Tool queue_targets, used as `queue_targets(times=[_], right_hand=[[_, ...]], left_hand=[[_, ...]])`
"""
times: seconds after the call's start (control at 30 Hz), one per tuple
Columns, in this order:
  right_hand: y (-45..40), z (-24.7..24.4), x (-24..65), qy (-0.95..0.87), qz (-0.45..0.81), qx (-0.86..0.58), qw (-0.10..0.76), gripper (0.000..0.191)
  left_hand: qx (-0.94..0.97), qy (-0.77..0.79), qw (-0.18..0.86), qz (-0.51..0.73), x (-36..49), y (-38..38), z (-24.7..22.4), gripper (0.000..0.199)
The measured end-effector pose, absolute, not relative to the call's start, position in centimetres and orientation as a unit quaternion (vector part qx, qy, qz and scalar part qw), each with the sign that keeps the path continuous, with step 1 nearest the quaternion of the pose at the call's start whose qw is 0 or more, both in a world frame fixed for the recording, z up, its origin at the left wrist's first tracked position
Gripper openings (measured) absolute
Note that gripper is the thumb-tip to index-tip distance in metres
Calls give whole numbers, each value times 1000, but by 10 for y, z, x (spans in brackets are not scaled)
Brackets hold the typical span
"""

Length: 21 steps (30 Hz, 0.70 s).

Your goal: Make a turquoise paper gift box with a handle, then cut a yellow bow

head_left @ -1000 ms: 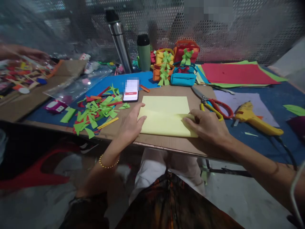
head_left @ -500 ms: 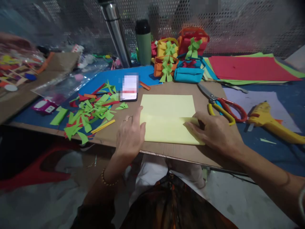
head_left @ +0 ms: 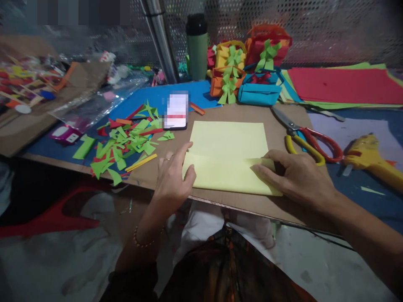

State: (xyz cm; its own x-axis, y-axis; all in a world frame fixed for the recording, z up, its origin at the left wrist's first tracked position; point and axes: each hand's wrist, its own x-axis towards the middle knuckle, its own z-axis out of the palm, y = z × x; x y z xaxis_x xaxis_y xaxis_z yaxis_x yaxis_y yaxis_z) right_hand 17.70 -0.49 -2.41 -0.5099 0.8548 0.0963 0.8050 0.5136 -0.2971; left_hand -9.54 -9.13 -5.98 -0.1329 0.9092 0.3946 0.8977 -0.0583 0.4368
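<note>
A pale yellow sheet of paper (head_left: 228, 140) lies in front of me, its near part folded over into a flap (head_left: 226, 174). The fold runs along the side closest to me. My left hand (head_left: 174, 174) grips the flap's left end between thumb and fingers. At the opposite end, my right hand (head_left: 292, 174) pinches the flap's upper right corner, thumb on top. The flap's left end sticks out slightly past the layer beneath. Scissors (head_left: 294, 128) with one red and one yellow handle lie open just beyond my right hand.
Green and red paper scraps (head_left: 126, 142) are heaped left of a phone (head_left: 176, 110). Small paper bags (head_left: 260, 90) with bows stand at the back beside a green bottle (head_left: 197, 50). Coloured sheets (head_left: 340, 86) and a yellow glue gun (head_left: 371, 155) are on the right.
The view has shifted a little, so everything on the table appears farther right. The flap's front edge has come slightly closer to me and its left end sticks out more. Both hands keep their grip.
</note>
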Motion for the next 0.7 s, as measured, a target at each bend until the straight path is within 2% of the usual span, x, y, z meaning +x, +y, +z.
queue_targets(times=[0.23,0.7], right_hand=[[-6,-20,174,-848,115,-511,78,25],[-4,-26,176,-861,136,-479,101,30]], left_hand=[[670,682,-19,292,-96,-90,-63,53],[665,701,-11,256,-93,-89,-63,65]])
